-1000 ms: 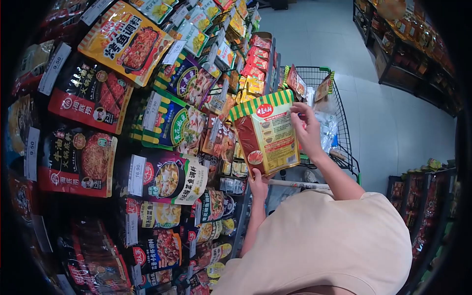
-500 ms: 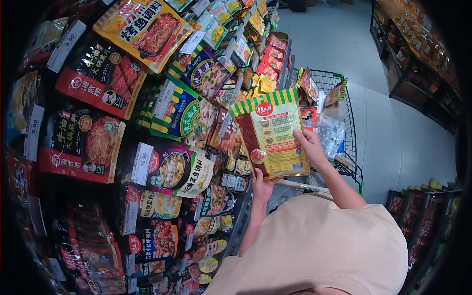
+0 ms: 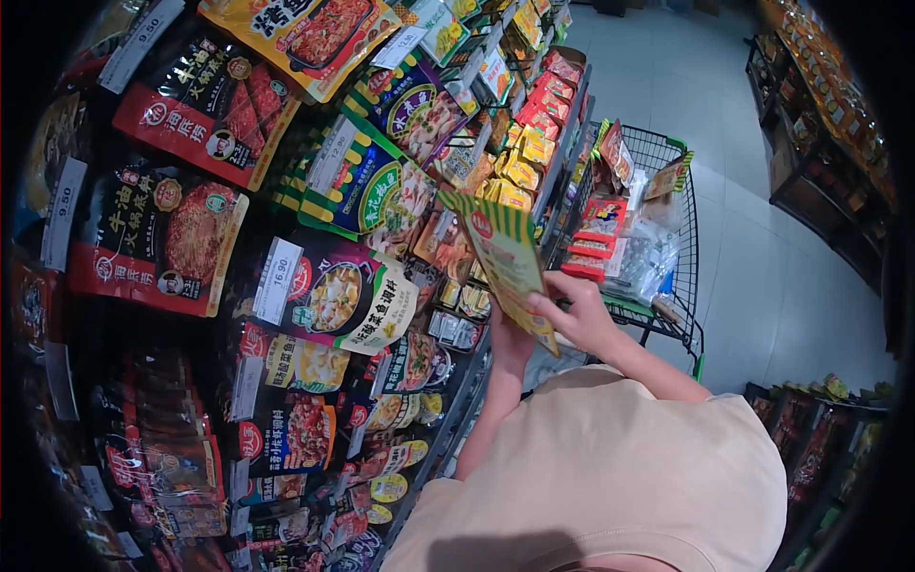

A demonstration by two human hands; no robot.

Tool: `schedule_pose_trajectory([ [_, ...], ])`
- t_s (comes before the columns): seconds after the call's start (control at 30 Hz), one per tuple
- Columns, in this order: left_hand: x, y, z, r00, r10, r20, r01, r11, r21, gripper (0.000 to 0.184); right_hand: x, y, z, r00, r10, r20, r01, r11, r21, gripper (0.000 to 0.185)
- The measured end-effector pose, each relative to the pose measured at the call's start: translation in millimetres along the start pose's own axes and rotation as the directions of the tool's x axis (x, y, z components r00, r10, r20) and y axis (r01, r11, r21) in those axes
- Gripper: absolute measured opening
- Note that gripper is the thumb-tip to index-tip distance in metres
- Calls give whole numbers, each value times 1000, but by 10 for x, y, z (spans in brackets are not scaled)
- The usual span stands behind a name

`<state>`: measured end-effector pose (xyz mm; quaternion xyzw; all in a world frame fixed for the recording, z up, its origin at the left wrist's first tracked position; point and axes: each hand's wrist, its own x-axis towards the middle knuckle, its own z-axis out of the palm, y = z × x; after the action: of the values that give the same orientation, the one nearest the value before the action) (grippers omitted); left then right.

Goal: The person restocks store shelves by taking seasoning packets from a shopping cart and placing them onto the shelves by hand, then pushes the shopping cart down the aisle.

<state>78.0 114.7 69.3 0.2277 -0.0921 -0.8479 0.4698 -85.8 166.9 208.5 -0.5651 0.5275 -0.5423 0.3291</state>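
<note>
A yellow seasoning packet [image 3: 502,255] with a green-and-yellow striped top is held in front of my chest, turned edgewise and tilted. My right hand [image 3: 579,313] grips its lower right edge, thumb on the near face. Behind the packet's lower part is my left hand [image 3: 510,338], its fingers mostly hidden by the packet. Hanging packets fill the rack to the left, among them a green and blue striped one [image 3: 367,186] and a purple and white one [image 3: 334,294].
A black wire shopping cart [image 3: 688,250] with packets and plastic bags inside stands ahead, right of the rack. Price tags [image 3: 278,279] stick out from the rack. Another shelf [image 3: 810,172] lines the right side, and a low shelf [image 3: 810,429] is at lower right.
The packet has turned from facing me to nearly edge-on. My right hand has moved down and left along its edge. The view has shifted, showing more of the cart's contents.
</note>
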Motion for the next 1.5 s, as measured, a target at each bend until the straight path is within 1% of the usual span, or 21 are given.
schedule_pose_trajectory([
  [0.07,298,27,-657,947,-60,316,117,980,-163,51,-38,-56,59,976,-184,113,191,980,-49,46],
  [0.1,168,-35,-548,993,14,117,7,985,-175,41,-53,-30,65,956,-206,208,222,973,-57,50],
  [0.13,108,-36,-458,993,15,117,6,985,-173,41,-66,-38,69,956,-207,208,223,973,-54,50],
  [0.2,25,-19,-306,984,-94,151,133,952,-275,40,-84,-61,67,938,29,344,-38,999,19,53],
  [0.27,-32,20,-193,960,-199,195,259,894,-366,40,-47,38,66,958,-3,288,-7,999,33,49],
  [0.33,-108,52,-71,923,-294,247,378,810,-448,39,34,150,63,998,10,54,-10,1000,2,46],
  [0.4,-204,57,105,872,-380,308,489,703,-516,39,123,288,31,999,30,31,-30,999,19,49],
  [0.47,-235,-30,188,874,-363,324,483,726,-489,48,211,499,50,999,33,-31,-27,986,165,57],
  [0.53,-133,-128,221,678,-484,553,719,595,-360,53,265,595,16,999,32,12,-34,965,261,61],
  [0.6,-188,-138,167,720,-520,459,666,704,-247,57,274,631,-38,962,192,193,-271,749,605,56],
  [0.67,-126,-250,-10,635,-637,437,765,596,-244,63,259,639,-132,938,213,274,-341,720,605,47],
  [0.7,-68,-225,-23,527,-669,523,820,562,-108,70,242,669,-152,939,228,256,-339,727,598,42],
  [0.73,-105,-218,-58,532,-666,524,816,567,-108,70,222,698,-158,940,243,237,-339,733,590,38],
  [0.8,-266,-201,-81,711,-605,357,690,699,-189,78,184,805,-101,951,240,197,-311,738,600,31],
  [0.83,-276,-166,-47,714,-602,357,687,701,-191,78,171,853,-74,952,269,144,-299,725,620,30],
  [0.93,-259,-48,10,678,-542,497,602,797,47,68,183,992,-56,941,335,46,-284,708,646,29],
  [1.13,-382,78,-155,913,-396,97,311,831,460,82,158,1251,-112,888,448,-103,-331,778,533,30],
  [1.17,-464,132,-84,916,-381,129,332,897,293,80,143,1249,-98,862,492,-121,-354,756,550,30],
  [1.3,-599,231,-140,914,-352,201,289,914,284,79,63,1386,-14,797,594,-111,-445,702,556,30],
  [1.37,-619,226,-127,956,-260,137,178,884,432,67,29,1402,14,797,597,-90,-451,688,568,30],
  [1.5,-519,143,-161,969,-245,-25,219,812,541,55,7,1400,-7,815,578,-43,-439,664,605,30],
])
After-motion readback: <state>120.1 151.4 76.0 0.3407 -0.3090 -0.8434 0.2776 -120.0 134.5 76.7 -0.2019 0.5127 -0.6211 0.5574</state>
